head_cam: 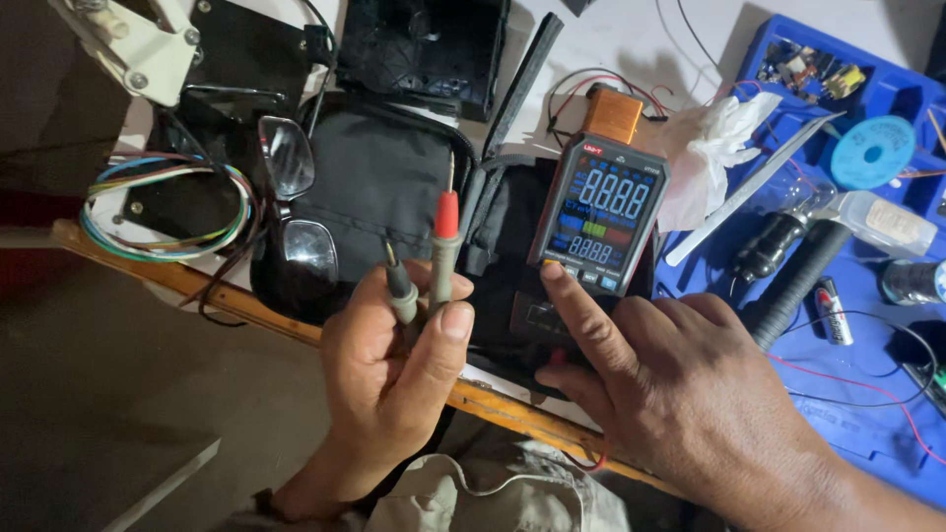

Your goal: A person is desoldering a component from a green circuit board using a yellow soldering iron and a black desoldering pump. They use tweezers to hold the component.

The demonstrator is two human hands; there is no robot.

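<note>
Cluttered white bench (631, 39), blue tray (867, 414) at right; left hand (394, 365) grips two probes (424, 266), right hand's (680, 394) forefinger presses lit grey meter (601, 212).

left hand (394, 365): enters from 6 o'clock, fist upright, fingers curled shut, thumb pressed along the front toward 1 o'clock | right hand (650, 379): enters from 4 o'clock, palm down, index finger (572, 305) stretched toward 11 o'clock, other fingers loosely folded | hands just beside each other, apart
</note>
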